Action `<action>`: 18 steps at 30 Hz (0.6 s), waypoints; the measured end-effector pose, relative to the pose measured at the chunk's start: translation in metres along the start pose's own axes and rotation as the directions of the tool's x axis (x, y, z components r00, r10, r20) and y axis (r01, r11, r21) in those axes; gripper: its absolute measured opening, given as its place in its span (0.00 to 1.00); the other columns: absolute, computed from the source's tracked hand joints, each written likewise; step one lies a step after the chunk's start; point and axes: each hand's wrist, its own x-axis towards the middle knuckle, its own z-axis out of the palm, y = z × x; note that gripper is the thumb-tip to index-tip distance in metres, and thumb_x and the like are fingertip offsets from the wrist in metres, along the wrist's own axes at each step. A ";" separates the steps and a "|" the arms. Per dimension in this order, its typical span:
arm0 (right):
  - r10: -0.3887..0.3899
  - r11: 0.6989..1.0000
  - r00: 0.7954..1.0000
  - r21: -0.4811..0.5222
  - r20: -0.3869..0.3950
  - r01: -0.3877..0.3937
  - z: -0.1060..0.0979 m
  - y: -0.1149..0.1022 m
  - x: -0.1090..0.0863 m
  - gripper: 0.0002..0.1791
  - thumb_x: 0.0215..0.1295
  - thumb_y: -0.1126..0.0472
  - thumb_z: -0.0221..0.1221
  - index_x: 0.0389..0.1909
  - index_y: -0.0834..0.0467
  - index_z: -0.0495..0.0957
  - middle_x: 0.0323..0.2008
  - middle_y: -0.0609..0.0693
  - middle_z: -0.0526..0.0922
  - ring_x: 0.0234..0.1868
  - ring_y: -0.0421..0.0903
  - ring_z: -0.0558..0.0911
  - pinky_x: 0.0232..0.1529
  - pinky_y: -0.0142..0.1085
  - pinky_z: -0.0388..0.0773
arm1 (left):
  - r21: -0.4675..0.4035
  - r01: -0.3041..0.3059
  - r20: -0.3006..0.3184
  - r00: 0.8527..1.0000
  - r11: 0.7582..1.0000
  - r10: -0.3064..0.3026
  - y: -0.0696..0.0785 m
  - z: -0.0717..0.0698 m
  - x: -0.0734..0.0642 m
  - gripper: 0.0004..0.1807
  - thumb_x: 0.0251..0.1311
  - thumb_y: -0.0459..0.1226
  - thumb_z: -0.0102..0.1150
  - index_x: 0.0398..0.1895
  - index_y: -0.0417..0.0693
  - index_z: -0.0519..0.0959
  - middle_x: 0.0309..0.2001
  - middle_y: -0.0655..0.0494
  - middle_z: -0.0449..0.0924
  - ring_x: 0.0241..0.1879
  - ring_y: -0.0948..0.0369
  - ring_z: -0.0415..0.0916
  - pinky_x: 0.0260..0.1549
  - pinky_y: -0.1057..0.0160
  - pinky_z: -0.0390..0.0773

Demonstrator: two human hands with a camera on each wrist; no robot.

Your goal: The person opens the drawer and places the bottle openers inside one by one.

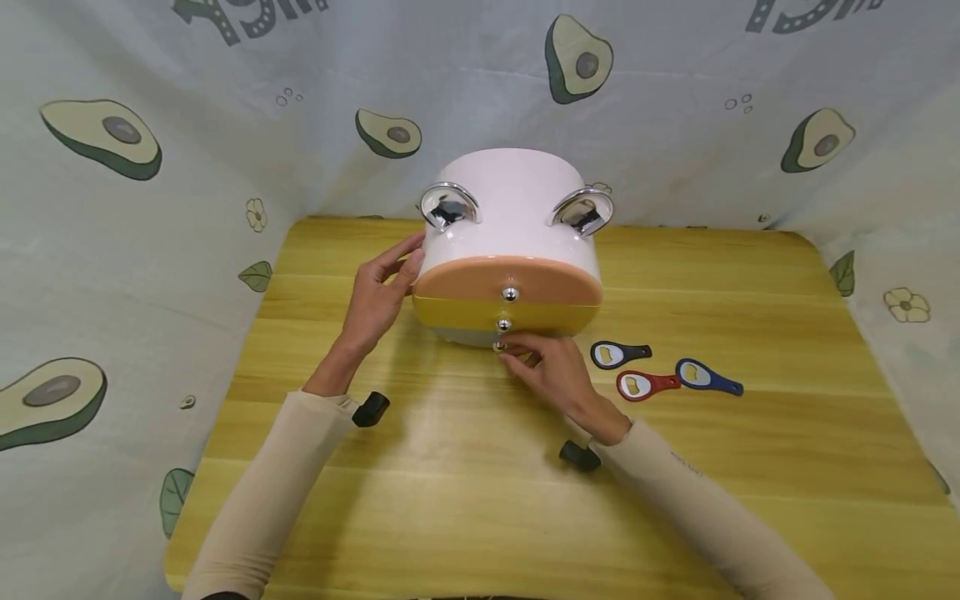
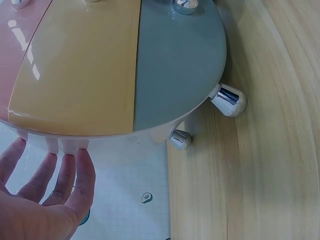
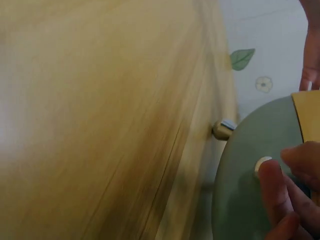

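A small white drawer cabinet (image 1: 510, 200) with chrome ear-shaped pieces stands on the table. Its front has an orange drawer (image 1: 465, 279), a yellow drawer (image 1: 450, 312) and a grey-green drawer (image 2: 175, 65) at the bottom, each with a round silver knob. My left hand (image 1: 375, 296) rests its fingertips on the cabinet's left side, fingers fairly straight in the left wrist view. At the lowest drawer, my right hand (image 1: 553, 371) pinches the small knob (image 3: 261, 164) between thumb and fingers, which partly cover it. All three drawer fronts sit flush.
Right of the cabinet lie a black bottle opener (image 1: 609, 354), a red bottle opener (image 1: 637, 385) and a blue bottle opener (image 1: 697, 375). Short silver feet (image 2: 229, 100) hold the cabinet above the wooden table (image 1: 465, 500). An avocado-print cloth (image 1: 480, 92) hangs behind.
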 end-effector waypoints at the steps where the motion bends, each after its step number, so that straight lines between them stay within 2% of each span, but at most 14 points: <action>1: 0.005 1.000 1.000 -0.021 0.010 -0.004 0.000 0.002 0.001 0.09 0.61 0.60 0.70 0.42 0.54 0.89 0.33 0.48 0.91 0.24 0.40 0.85 0.26 0.31 0.81 | -0.002 0.001 0.001 1.000 1.000 -0.001 0.000 0.000 0.000 0.22 0.75 0.45 0.52 0.69 0.58 0.74 0.68 0.60 0.74 0.60 0.58 0.75 0.53 0.59 0.83; 5: 0.019 0.996 0.999 -0.085 0.029 -0.017 0.001 0.004 0.003 0.09 0.61 0.57 0.70 0.42 0.51 0.90 0.36 0.47 0.91 0.23 0.39 0.84 0.25 0.33 0.79 | -0.008 0.002 0.004 1.000 1.000 -0.002 0.000 0.001 0.000 0.22 0.75 0.45 0.52 0.69 0.57 0.74 0.68 0.58 0.73 0.60 0.57 0.75 0.53 0.59 0.83; 9: 0.009 0.990 1.000 -0.141 0.021 -0.006 0.004 0.004 0.002 0.09 0.60 0.58 0.71 0.42 0.49 0.90 0.34 0.46 0.91 0.23 0.39 0.85 0.23 0.36 0.80 | -0.012 -0.002 0.012 1.000 1.000 0.002 0.001 0.002 0.001 0.22 0.75 0.45 0.52 0.69 0.57 0.74 0.68 0.58 0.74 0.61 0.58 0.74 0.53 0.60 0.83; 18: -0.129 0.960 0.990 -0.259 -0.063 0.109 0.015 0.006 0.004 0.07 0.57 0.60 0.73 0.37 0.49 0.90 0.24 0.44 0.88 0.23 0.42 0.85 0.20 0.42 0.79 | -0.011 -0.005 0.002 1.000 1.000 0.005 -0.001 0.001 0.000 0.22 0.75 0.46 0.52 0.69 0.58 0.74 0.68 0.60 0.73 0.60 0.58 0.75 0.50 0.64 0.84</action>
